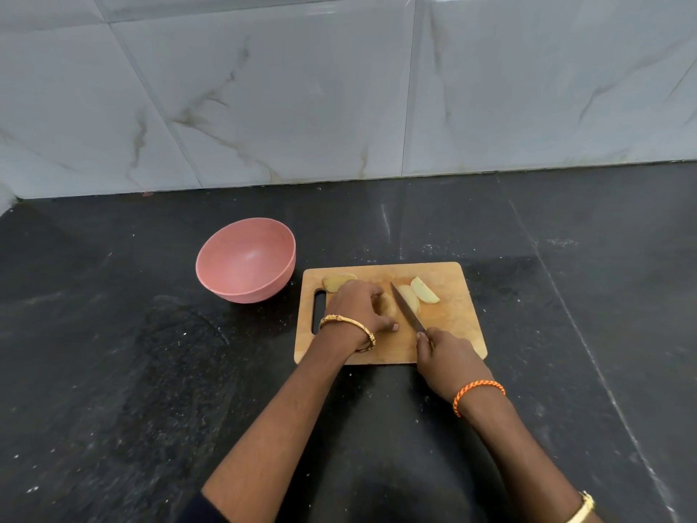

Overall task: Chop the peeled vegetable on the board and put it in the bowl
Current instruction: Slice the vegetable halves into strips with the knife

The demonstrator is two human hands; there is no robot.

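A wooden cutting board lies on the black counter. My left hand curls over a peeled potato piece near the board's middle. My right hand grips the handle of a knife; its blade lies just right of that piece. Two cut wedges sit right of the blade, one against it and one further right. Another potato piece lies at the board's far left corner, partly behind my left hand. The pink bowl stands left of the board with nothing in it.
The black stone counter spreads out on all sides. A marble-tiled wall rises at the back. White specks dot the counter.
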